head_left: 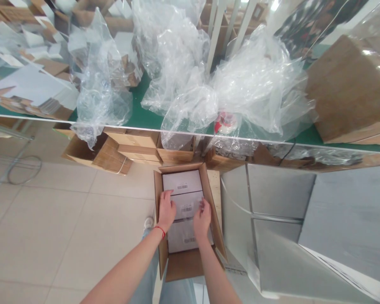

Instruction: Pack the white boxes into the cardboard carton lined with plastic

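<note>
An open cardboard carton [163, 185] stands on the floor below the table edge. Inside it lie three white boxes with barcode labels, wrapped in clear film. My left hand [166, 210] and my right hand [202, 217] both reach down into the carton and grip the middle white box [186, 204] by its two sides. The far white box [182, 182] and the near white box [181, 239] lie untouched beside it. A red string circles my left wrist.
Crumpled clear plastic bags [190, 71] cover the green table [144, 114]. A large brown box [345, 84] stands at the right. Flat white sheets [281, 190] lie stacked to the carton's right, folded cardboard [109, 154] sits under the table, and tiled floor [50, 219] spreads left.
</note>
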A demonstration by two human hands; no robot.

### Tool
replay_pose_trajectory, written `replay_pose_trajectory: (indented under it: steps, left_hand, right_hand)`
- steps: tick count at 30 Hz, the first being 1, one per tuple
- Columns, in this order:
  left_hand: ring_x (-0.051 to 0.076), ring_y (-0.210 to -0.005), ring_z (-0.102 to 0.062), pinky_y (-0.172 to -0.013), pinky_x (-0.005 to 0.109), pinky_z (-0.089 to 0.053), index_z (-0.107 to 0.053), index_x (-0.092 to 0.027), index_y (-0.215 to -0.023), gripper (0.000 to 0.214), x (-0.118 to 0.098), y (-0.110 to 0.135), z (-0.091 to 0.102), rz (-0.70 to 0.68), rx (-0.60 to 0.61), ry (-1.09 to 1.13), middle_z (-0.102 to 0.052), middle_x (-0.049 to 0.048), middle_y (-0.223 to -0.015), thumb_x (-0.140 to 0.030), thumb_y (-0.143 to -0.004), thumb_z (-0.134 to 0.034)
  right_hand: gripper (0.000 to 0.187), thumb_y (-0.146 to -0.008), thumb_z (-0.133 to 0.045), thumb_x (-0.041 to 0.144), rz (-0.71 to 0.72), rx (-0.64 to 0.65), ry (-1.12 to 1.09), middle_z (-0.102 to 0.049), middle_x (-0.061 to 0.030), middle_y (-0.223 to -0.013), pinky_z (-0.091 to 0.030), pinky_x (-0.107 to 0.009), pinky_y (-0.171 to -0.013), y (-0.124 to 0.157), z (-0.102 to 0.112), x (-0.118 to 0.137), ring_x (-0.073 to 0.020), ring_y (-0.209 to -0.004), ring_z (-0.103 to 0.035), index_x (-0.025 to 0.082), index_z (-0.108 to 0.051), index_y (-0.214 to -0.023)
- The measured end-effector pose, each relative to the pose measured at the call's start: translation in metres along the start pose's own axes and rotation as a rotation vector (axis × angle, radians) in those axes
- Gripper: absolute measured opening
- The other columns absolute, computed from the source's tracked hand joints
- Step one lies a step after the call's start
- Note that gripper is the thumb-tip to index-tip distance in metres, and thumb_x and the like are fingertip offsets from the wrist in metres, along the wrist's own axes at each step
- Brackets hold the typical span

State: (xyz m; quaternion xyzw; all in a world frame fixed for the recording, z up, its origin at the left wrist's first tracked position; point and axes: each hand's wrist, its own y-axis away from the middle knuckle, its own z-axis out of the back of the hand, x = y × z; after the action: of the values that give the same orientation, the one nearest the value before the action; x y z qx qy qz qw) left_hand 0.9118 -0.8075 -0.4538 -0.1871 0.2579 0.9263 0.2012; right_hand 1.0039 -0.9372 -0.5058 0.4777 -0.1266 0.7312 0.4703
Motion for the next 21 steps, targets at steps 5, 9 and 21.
replay_pose_trajectory:
  steps: [5, 9, 21]
  left_hand:
    - [0.024, -0.088, -0.070, -0.082, 0.031, -0.055, -0.077, -0.019, -0.098, 0.028, -0.002, 0.009, -0.004, -0.250, 0.408, -0.050, -0.074, 0.0080, -0.093, -0.011, -0.074, -0.066]
    - [0.027, -0.088, -0.071, -0.082, 0.035, -0.052, -0.076, -0.012, -0.077, 0.019, 0.001, -0.017, -0.016, -0.130, 0.410, -0.136, -0.075, 0.0158, -0.084, -0.011, -0.083, -0.058]
    - [0.017, -0.069, -0.062, -0.065, 0.025, -0.044, -0.065, -0.017, -0.066, 0.016, -0.018, -0.004, 0.017, -0.261, 0.425, 0.051, -0.066, 0.0011, -0.068, -0.015, -0.081, -0.062]
  right_hand:
    - [0.060, -0.068, -0.053, 0.016, 0.021, 0.243, -0.028, -0.066, -0.0075, -0.097, -0.054, -0.037, -0.080, 0.008, 0.014, -0.001, -0.0222, -0.079, -0.062, 0.023, -0.065, -0.127]
    - [0.047, -0.065, -0.062, 0.022, -0.056, 0.254, -0.078, -0.062, -0.0027, -0.077, -0.054, -0.039, -0.076, -0.017, 0.008, -0.013, -0.0220, -0.071, -0.059, 0.021, -0.071, -0.110]
    - [0.053, -0.081, -0.048, 0.041, -0.188, 0.196, -0.531, -0.069, -0.0190, -0.125, -0.055, -0.048, -0.101, -0.037, -0.031, -0.013, -0.0271, -0.117, -0.067, 0.014, -0.056, -0.126]
